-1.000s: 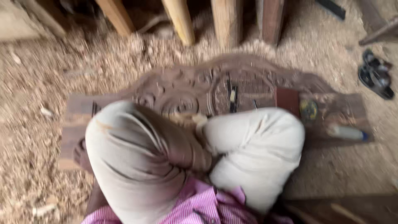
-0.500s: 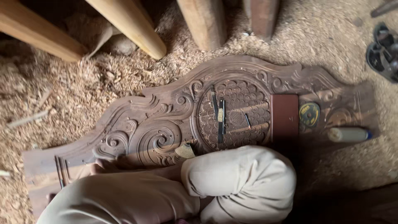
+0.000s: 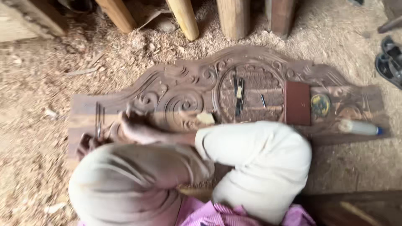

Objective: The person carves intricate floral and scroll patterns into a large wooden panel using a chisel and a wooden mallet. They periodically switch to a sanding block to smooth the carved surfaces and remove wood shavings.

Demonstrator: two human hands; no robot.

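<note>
View has swung back and down: the whole carved wooden panel (image 3: 234,92) now shows, right end with the white tube (image 3: 359,127) included. Right hand (image 3: 136,127) now reaches out over the panel's left scrolls near the thin chisels (image 3: 99,119), blurred. Both knees (image 3: 251,163) fill more of the lower view.

Clearance over the carved panel (image 3: 188,90)
Your knees block its near edge; chisels (image 3: 239,96), red block (image 3: 297,103) and bottle (image 3: 359,127) crowd the right; left scrollwork lies open.
</note>
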